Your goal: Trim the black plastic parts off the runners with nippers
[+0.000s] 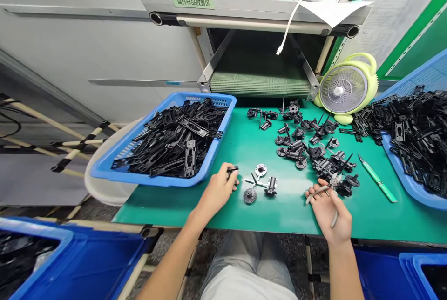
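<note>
My left hand pinches a small black plastic part above the green table, just right of the blue basket. In my right hand, palm turned up, lie cutting pliers with pale grips, their jaws pointing away from me. Between the hands a moulded cluster of black parts rests on the table, with round discs joined by thin runners. Beyond my right hand spreads a loose pile of similar black clusters. My left fingers hide much of the small part.
A blue basket heaped with long black parts stands at left, another blue basket at right. A green utility knife lies at right. A fan stands beside the conveyor belt. A shelf overhangs with a dangling white cable.
</note>
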The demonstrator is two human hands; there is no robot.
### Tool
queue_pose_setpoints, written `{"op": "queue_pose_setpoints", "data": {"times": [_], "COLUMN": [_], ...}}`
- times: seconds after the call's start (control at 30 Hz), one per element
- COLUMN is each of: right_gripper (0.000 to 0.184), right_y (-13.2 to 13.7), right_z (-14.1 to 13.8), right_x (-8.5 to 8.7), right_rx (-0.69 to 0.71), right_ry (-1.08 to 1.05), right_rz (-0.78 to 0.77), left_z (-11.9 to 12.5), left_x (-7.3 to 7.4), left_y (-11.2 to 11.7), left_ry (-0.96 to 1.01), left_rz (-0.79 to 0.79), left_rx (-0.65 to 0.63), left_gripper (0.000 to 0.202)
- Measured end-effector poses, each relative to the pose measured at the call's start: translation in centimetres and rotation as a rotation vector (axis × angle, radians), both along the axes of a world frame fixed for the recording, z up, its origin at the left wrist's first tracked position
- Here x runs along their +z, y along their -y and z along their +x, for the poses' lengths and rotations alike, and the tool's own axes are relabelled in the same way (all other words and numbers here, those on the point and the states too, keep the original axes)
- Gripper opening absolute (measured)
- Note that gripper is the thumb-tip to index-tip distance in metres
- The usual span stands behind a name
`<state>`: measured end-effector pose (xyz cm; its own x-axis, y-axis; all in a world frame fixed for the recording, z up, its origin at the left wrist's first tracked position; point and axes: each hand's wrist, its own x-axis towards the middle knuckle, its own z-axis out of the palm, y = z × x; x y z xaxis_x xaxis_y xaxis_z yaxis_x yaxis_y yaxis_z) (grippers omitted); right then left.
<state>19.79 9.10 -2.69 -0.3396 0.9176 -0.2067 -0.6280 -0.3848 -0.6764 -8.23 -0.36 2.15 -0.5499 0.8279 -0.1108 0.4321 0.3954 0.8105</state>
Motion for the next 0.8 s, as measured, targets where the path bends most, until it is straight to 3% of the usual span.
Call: {"op": "queue_pose_setpoints", "data": {"times": [0.1, 0.2, 0.3, 0.43, 0.57, 0.63, 0.7, 0.8], "right_gripper": [0.023, 0.022, 0.022, 0.020, 0.020, 0.021, 0.022, 0.022], "right_y": [0.0, 0.0, -0.1, -0.2, -0.3, -0.3, -0.3, -0.4], "right_z": [0.0, -0.1, -0.2, -0.2, -0.3, -0.3, -0.4, -0.4], "right_x": [0.1, 0.3, 0.4, 0.3, 0.3, 0.4, 0.5, 0.6], "right_rx": [0.015, 0.027, 0.013, 0.012, 0.018, 0.003, -0.005, 0.011], "right_ry": [0.004, 0.017, 0.007, -0.003, -0.033, -0.025, -0.016, -0.035], "right_rz": [0.026, 0.050, 0.034, 0.041, 0.045, 0.049, 0.049, 0.040], "left_z": [1.2, 4.5, 7.8, 9.8, 9.9, 9.6, 9.1, 8.4], "left_x": [-0.3, -0.4, 0.4, 1.9, 2.2, 2.1, 2.1, 2.6], "left_y": [2.4, 4.4, 3.5, -1.3, -4.1, -4.0, -3.5, -3.1], "left_ry": [0.113, 0.202, -0.079, -0.605, -0.741, -0.680, -0.486, 0.154], "left_rz": [0.193, 0.320, 0.128, -0.278, -0.460, -0.418, -0.294, -0.025], "left_rx": [0.133, 0.037, -0.115, -0.247, -0.390, -0.379, -0.303, -0.172], "left_gripper": [0.027, 0.023, 0.025, 0.050, 0.038, 0.031, 0.027, 0.027]}}
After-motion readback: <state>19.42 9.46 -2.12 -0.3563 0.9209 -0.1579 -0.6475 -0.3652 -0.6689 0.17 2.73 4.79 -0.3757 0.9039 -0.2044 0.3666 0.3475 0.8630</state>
